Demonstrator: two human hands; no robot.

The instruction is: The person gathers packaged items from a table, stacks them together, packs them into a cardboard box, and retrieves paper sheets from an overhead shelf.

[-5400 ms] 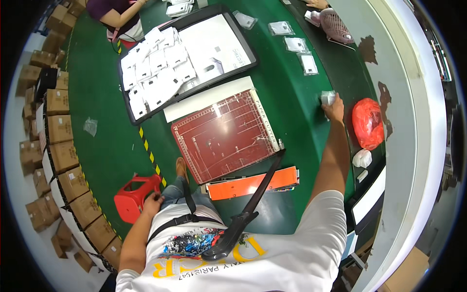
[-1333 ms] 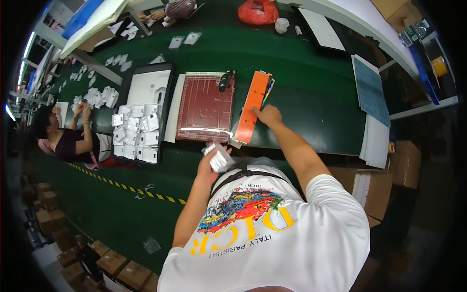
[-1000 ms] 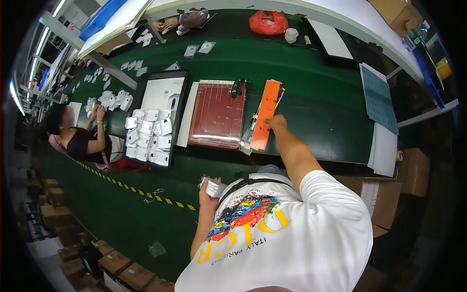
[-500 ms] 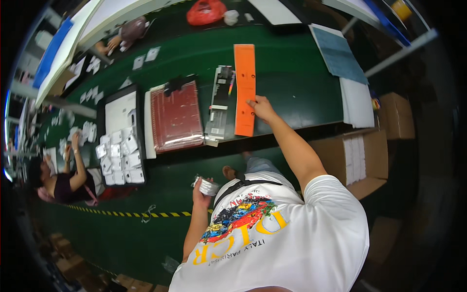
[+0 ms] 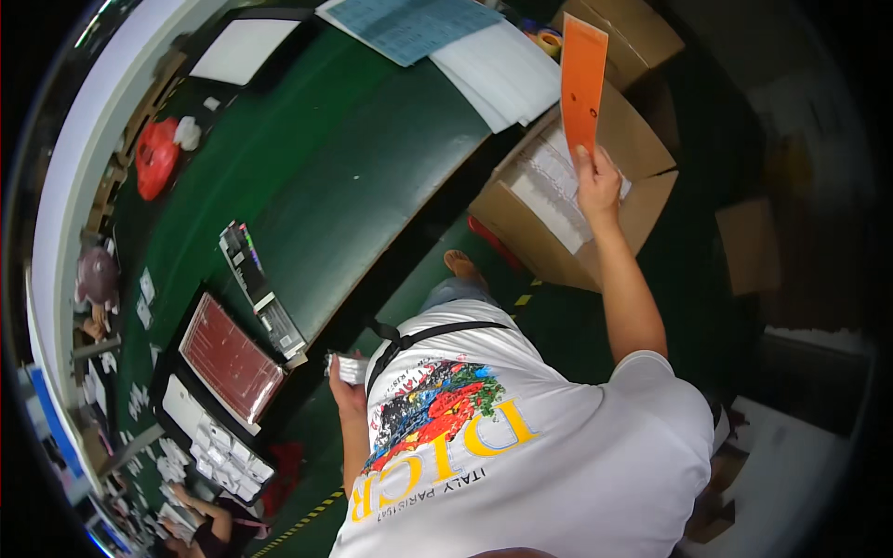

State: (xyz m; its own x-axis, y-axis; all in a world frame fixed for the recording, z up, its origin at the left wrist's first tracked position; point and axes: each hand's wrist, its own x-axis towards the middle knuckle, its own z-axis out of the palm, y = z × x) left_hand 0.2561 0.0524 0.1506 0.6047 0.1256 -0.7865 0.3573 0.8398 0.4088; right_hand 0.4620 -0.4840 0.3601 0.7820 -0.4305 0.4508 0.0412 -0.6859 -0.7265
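Note:
My right hand [image 5: 600,183] grips the lower end of a long orange strip-shaped board [image 5: 584,79] with small dark holes. It holds the board tilted upright above an open cardboard box [image 5: 535,232]. White flat items [image 5: 549,181] lie inside the box, partly hidden by my hand and forearm. Close to my waist on the left, my left hand [image 5: 346,392] is closed around a small stack of white packets [image 5: 351,369]; part of the fingers is hidden.
Along the green table [image 5: 326,177] lie a dark printed strip [image 5: 265,298], a red board [image 5: 231,353], and a black-rimmed tray of white packets [image 5: 228,456]. Blue sheets [image 5: 409,28] and white sheets [image 5: 493,74] sit by the box. Another person [image 5: 219,525] works at lower left.
I have turned right, away from the table's middle. My right hand has lifted the orange board off the table and carried it over the box. The left hand still holds the packets.

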